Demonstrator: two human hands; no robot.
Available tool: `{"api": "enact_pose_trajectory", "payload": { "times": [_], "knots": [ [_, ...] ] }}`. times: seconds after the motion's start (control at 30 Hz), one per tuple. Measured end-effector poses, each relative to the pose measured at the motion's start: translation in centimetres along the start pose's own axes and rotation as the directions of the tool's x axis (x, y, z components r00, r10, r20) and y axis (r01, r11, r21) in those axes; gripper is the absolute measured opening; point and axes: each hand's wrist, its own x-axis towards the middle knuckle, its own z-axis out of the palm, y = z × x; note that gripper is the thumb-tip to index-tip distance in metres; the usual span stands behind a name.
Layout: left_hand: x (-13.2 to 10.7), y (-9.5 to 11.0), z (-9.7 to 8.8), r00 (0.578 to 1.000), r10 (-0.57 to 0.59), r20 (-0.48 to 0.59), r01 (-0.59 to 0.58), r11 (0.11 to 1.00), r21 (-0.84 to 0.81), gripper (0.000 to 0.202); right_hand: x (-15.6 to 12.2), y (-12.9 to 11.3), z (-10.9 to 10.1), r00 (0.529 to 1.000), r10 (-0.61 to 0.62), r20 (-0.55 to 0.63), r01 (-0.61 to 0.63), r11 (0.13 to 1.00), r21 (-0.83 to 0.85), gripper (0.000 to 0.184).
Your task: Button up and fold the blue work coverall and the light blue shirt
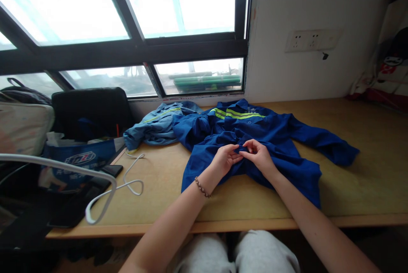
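Observation:
A dark blue work jacket [216,156] with yellow-green reflective strips lies spread on the wooden table, its collar toward the window and one sleeve stretched out to the right. My left hand [225,157], with a braided bracelet at the wrist, grips the jacket's front edge near the middle. Close beside it, my right hand [256,154] pinches the same edge between thumb and fingers. The cloth is slightly raised where both hands meet. Any button at that spot is too small to make out. A lighter blue work jacket [159,122] lies crumpled behind, on the left.
The table [360,192] runs from the left edge far to the right. A white cable [111,192] loops over its left side, near a dark phone-like object [114,170]. A blue printed bag [79,162] and a black chair back [92,109] stand left. Wall sockets [314,40] are at right.

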Motion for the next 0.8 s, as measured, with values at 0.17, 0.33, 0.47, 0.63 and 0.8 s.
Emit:
{"api": "enact_pose_trajectory", "payload": {
  "times": [0.17, 0.33, 0.47, 0.63, 0.8],
  "knots": [
    [0.31, 0.20, -0.37, 0.994, -0.100, -0.037, 0.096, 0.990, -0.101, 0.002, -0.01, 0.54, 0.15, 1.000, 0.001, 0.027, -0.004, 0.996, 0.094, 0.029],
    [0.36, 0.31, -0.41, 0.988, -0.145, -0.048, 0.138, 0.982, -0.128, 0.007, 0.06, 0.43, 0.22, 0.997, -0.064, 0.042, 0.059, 0.992, 0.111, 0.023],
    [0.31, 0.38, -0.19, 0.990, -0.128, -0.067, 0.119, 0.985, -0.121, 0.009, 0.16, 0.52, 0.27, 0.998, -0.046, 0.033, 0.041, 0.991, 0.125, 0.026],
    [0.43, 0.27, -0.28, 0.998, 0.026, -0.059, -0.031, 0.996, -0.080, 0.020, 0.22, 0.94, 0.28, 0.998, 0.054, 0.022, -0.057, 0.984, 0.168, 0.031],
    [0.34, 0.32, -0.30, 0.991, 0.123, -0.052, -0.124, 0.992, -0.021, 0.025, -0.09, 0.40, 0.39, 1.000, -0.001, 0.008, 0.000, 0.992, 0.124, 0.042]
  ]
}}
